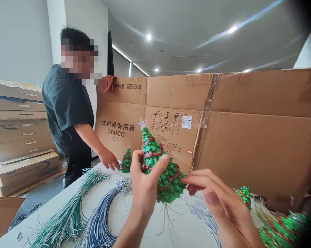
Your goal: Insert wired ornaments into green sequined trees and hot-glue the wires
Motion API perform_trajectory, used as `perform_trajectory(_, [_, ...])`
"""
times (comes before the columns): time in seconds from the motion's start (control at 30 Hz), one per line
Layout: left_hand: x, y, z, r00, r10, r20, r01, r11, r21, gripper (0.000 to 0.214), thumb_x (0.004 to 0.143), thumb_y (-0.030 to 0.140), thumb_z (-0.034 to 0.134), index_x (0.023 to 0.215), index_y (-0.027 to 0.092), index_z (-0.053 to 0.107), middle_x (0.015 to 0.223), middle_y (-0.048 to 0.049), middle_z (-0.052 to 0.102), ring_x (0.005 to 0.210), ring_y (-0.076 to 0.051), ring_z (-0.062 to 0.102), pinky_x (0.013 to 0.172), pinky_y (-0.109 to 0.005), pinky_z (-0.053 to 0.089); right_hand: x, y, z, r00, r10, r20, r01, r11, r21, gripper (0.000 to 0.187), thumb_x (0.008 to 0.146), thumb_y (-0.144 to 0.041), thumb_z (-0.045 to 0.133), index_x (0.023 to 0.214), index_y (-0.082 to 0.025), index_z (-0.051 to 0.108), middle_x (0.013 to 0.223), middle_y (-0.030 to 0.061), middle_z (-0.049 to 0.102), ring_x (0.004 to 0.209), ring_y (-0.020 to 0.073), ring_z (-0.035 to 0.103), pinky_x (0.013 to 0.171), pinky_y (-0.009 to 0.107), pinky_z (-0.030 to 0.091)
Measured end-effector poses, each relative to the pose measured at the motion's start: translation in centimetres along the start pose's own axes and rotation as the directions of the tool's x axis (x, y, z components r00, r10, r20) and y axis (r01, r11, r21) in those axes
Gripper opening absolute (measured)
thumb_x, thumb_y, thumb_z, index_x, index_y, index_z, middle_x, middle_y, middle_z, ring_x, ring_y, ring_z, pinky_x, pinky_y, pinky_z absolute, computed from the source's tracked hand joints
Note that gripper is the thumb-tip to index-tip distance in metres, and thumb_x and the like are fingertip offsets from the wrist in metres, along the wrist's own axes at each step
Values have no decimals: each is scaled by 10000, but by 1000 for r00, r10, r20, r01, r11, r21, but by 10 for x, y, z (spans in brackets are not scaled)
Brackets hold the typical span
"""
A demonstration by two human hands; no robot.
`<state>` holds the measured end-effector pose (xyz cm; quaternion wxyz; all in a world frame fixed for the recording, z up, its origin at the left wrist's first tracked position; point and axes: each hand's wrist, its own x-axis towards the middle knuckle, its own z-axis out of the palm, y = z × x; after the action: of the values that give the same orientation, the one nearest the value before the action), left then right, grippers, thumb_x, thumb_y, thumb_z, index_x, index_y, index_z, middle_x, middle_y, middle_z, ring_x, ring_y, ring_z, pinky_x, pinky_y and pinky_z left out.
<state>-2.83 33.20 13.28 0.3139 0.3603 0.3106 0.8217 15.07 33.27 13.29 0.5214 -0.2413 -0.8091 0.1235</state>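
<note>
My left hand (144, 182) is closed around a small green tinsel tree (162, 168) with red garland and a pale star on top, held upright above the white table (145, 220). My right hand (217, 198) pinches at the tree's lower right edge with fingertips together. A second small tinsel tree (126, 160) stands on the table further back. Loose wire stems hang from under the held tree.
A person in a dark shirt (64, 106) stands at the left, one hand (109, 160) by the small tree. Green (67, 213) and blue-white wire bundles (101, 220) lie on the table. A large cardboard wall (248, 137) rises behind. More tinsel trees (284, 230) lie at right.
</note>
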Motion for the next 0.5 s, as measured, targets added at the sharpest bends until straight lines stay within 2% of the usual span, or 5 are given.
perform_trajectory(0.1, [5,0,-3,999,-28,-47,26,999,-33,496,768,513,962,1025,244,634,920,-4,711,751,-167,650,694,-295,539,1,0,-5,994,63,-93,-63,998,4,327,1161,-437,464,1092,-312,758,1081,25,748,1014,193,706,837,281,560])
perform_trajectory(0.27, [5,0,-5,999,-43,17,44,998,-45,454,797,490,948,1040,246,652,956,-19,722,775,-179,661,706,-310,557,2,3,0,967,178,-182,-182,983,-11,258,1117,-492,578,1132,-311,761,1141,27,755,1088,209,705,912,314,555])
perform_trajectory(0.37, [1,1,-2,996,-47,78,48,999,-8,430,806,482,947,1011,241,655,946,-16,711,793,-183,655,717,-315,555,1,2,5,959,250,-136,-247,968,37,283,1091,-533,620,1261,-337,733,1303,38,754,1222,236,703,1012,352,576])
perform_trajectory(0.5, [-7,11,6,980,-50,192,49,999,9,424,774,473,967,968,232,678,897,-14,720,800,-196,681,764,-338,554,-1,-2,12,957,285,44,-288,938,193,453,1091,-545,610,1515,-387,598,1588,41,646,1437,268,644,1161,389,585])
